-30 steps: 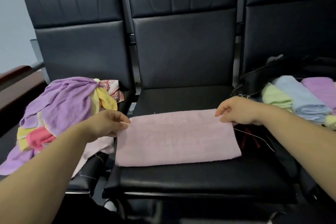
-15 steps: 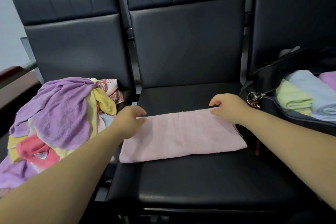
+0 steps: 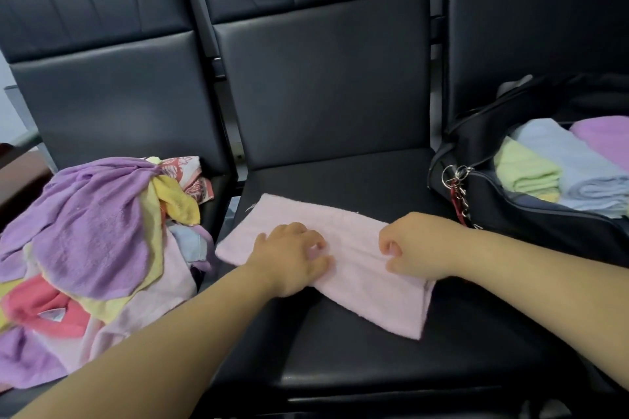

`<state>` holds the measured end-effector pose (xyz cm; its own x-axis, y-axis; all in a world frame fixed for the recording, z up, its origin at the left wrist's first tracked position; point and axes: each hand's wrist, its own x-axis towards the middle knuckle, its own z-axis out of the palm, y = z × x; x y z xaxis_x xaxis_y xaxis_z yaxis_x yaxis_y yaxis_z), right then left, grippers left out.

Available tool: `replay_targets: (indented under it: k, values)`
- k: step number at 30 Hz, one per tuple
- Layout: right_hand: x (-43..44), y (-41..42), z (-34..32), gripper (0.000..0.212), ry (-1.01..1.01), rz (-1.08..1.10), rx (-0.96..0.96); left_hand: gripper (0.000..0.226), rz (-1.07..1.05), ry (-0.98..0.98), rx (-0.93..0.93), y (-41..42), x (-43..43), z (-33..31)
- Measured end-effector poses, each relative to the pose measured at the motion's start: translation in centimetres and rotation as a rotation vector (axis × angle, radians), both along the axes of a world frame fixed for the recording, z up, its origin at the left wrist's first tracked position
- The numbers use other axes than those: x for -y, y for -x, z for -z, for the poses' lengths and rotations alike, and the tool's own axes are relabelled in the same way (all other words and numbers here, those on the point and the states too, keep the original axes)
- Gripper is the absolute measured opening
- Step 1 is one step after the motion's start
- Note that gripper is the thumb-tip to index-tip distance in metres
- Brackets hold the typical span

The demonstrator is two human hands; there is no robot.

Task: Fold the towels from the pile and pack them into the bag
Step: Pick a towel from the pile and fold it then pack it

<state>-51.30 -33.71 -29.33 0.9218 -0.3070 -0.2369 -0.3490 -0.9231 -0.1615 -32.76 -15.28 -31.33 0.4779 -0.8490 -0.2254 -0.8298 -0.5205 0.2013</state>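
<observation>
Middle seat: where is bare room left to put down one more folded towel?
Bare leather lies on the middle seat in front of the pink towel, up to the seat's front edge, and in a strip behind it, below the backrest. To the left it is crowded by the pile, to the right by the bag.
</observation>
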Motion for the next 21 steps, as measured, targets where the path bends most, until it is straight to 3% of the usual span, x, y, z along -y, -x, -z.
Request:
replay_targets:
  k: [3,6,10,16,18,21]
  values:
    - [-2.3,1.6,0.0,0.028,-0.073,-0.041,0.006,0.047,-0.056,-0.060,0.105,0.6,1.4,-0.1]
    - [-3.2,2.7,0.6,0.033,-0.136,-0.066,0.055,0.045,-0.149,-0.001,0.098,1.2,1.8,0.3]
    - [-2.6,4.2,1.3,0.032,-0.173,-0.057,0.154,0.044,-0.171,0.147,-0.132,2.3,0.0,0.6]
    - [-2.3,6.2,2.4,0.037,-0.195,-0.089,0.222,0.039,-0.003,0.272,-0.717,6.1,-3.4,-0.4]
    - [-2.4,6.7,2.8,0.042,-0.191,-0.107,0.227,0.035,0.041,0.265,-0.801,7.1,-4.4,-0.6]
    - [-2.7,7.3,3.2,0.052,-0.171,-0.104,0.233,0.037,0.043,0.342,-0.731,7.5,-5.1,-1.1]
